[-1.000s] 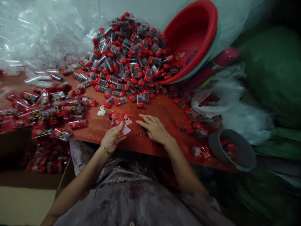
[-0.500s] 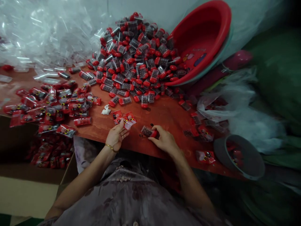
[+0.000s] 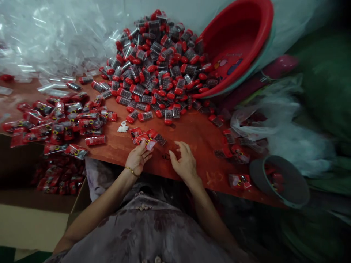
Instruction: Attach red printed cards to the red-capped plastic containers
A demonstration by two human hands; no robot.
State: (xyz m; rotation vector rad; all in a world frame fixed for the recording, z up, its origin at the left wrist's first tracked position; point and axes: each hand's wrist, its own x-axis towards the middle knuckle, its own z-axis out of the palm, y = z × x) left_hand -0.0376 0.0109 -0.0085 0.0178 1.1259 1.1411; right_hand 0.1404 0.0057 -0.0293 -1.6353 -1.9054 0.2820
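My left hand (image 3: 137, 157), with a gold bracelet at the wrist, pinches a red printed packet (image 3: 149, 143) near the table's front edge. Two more red packets lie just behind it, partly overlapped. A small dark-filled piece (image 3: 160, 139) sits at the right side of these packets; whether it touches them I cannot tell. To the right, my right hand (image 3: 183, 159) is open above the table, thumb and fingers apart, holding nothing. A small dark ring-like item (image 3: 166, 156) lies between the hands. Behind them rises a big pile of clear tubes with red caps (image 3: 159, 73).
Filled red packets (image 3: 63, 124) are heaped on the left of the orange-red table (image 3: 192, 128), above a cardboard box (image 3: 35, 201) holding more. Clear sleeves (image 3: 55, 36) fill the back left. A red basin (image 3: 263, 22) leans back right; a grey bucket (image 3: 296, 182) stands right.
My right hand has let go of the red-capped tube and opened, moving slightly left. A dark-filled piece now shows beside the packets. My left hand keeps its packet, nearly unmoved.
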